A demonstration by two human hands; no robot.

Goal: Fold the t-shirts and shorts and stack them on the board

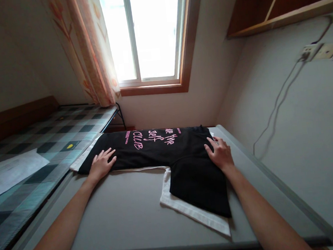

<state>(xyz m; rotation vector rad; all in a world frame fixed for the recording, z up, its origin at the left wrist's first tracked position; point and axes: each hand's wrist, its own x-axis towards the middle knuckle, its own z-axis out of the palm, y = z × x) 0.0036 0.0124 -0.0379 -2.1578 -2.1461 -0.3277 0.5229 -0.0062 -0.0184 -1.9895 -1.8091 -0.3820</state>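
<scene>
Head view: here's the black shirt [146,156], laid out across the pale table [119,218], pink lettering [153,138] face up and running off at the far edge, so it looks doubled lengthwise. One sleeve [201,184] points back toward the person, and white cloth [188,212] peeks out beneath it and at the hem on the left.

Over to the hands! Left hand [103,161] lies palm down near the hem end, fingers loosely spread, pressing on the fabric with nothing pinched. Right hand [220,153] is at the opposite end, by the collar, fingers bent, thumb on the black edge; the fingertips are small and dim from up here, so whether they nip the cloth or just rest on it, I can't tell.

Step in hand, I'd judge: squaring and smoothing the layers, both ends covered at once. What does the next move call for? A level pull between the two ends, I'd say, then attention to that sleeve, where black and white sit out of line. Careful there: tugging only the top layer could skew the pair.
</scene>
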